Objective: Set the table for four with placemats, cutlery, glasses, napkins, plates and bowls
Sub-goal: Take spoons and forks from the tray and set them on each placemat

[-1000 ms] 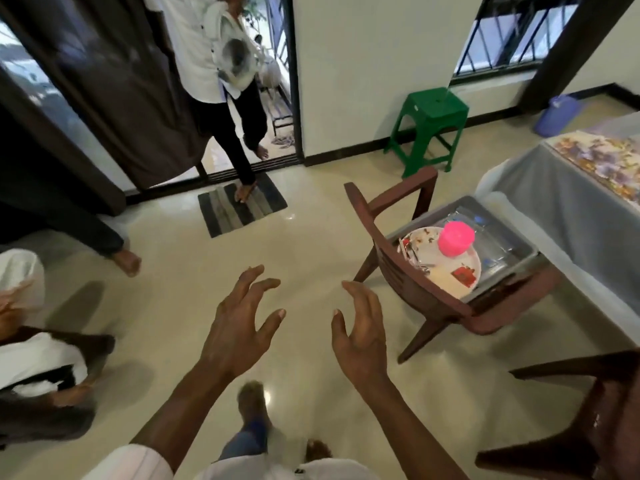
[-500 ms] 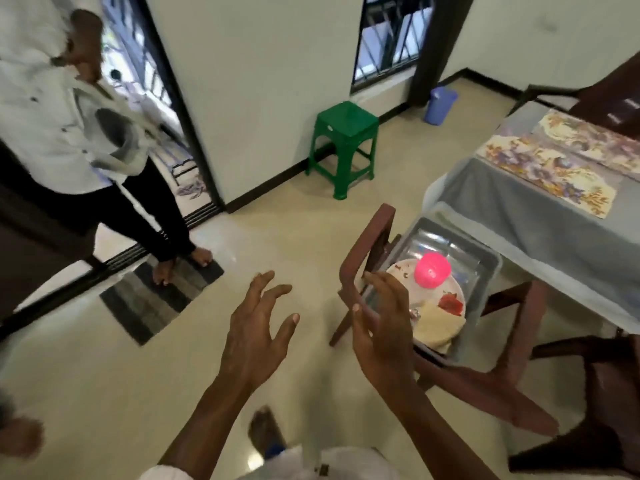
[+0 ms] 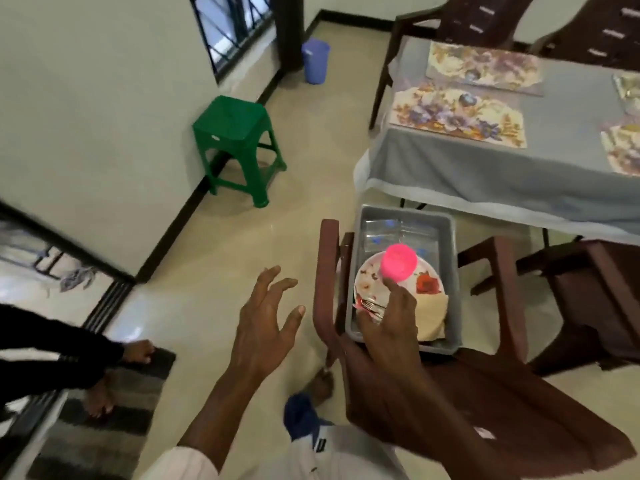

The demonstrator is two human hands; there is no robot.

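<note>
**Two empty hands at the tub of tableware**

Both hands are out in front of the person. The left hand [image 3: 266, 323] hangs over bare floor with its fingers spread wide and slightly bent, holding nothing. The right hand [image 3: 391, 327] is over the near end of a grey plastic tub [image 3: 446, 230], back to the camera, with fingers extended and the thumb out to the side. It grips nothing, though I cannot tell whether a fingertip touches the contents.

The tub sits on the seat of a dark brown plastic armchair [image 3: 327, 271]. Inside it lies a white round plate with a red flower print [image 3: 429, 284]. A bright pink plastic bowl [image 3: 398, 262] sits on the plate, and metal forks [image 3: 372, 305] rest at its near edge. A folded beige cloth napkin [image 3: 433, 315] lies just beside them. Something clear lies at the tub's far end — too blurred to name.

Beyond the chair stands a table under a grey cloth [image 3: 485, 168]. Floral placemats lie on it — one at the near left [image 3: 457, 116], one behind it [image 3: 485, 65], and more cut off at the right edge. A green plastic stool [image 3: 232, 133] stands by the wall, well apart from the table.
</note>
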